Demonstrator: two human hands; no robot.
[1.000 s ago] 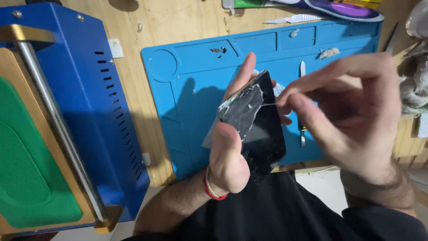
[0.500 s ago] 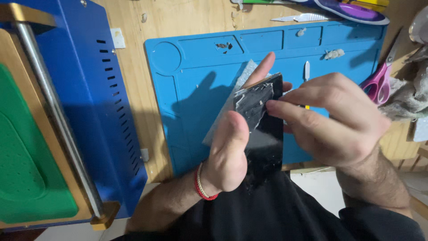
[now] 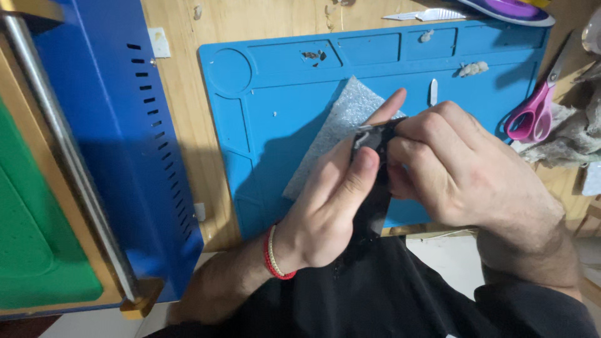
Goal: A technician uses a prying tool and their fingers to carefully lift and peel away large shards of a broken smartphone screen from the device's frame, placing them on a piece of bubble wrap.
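The left hand holds a flat black phone. Its long side runs from six to twelve o'clock. The right hand pinches its top.

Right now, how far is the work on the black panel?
Done: bits of removed material lie on the blue mat, and the panel's top edge looks chipped. In hand: the left hand holds the black panel upright while the right hand picks at that edge. Left: most of the panel appears intact.
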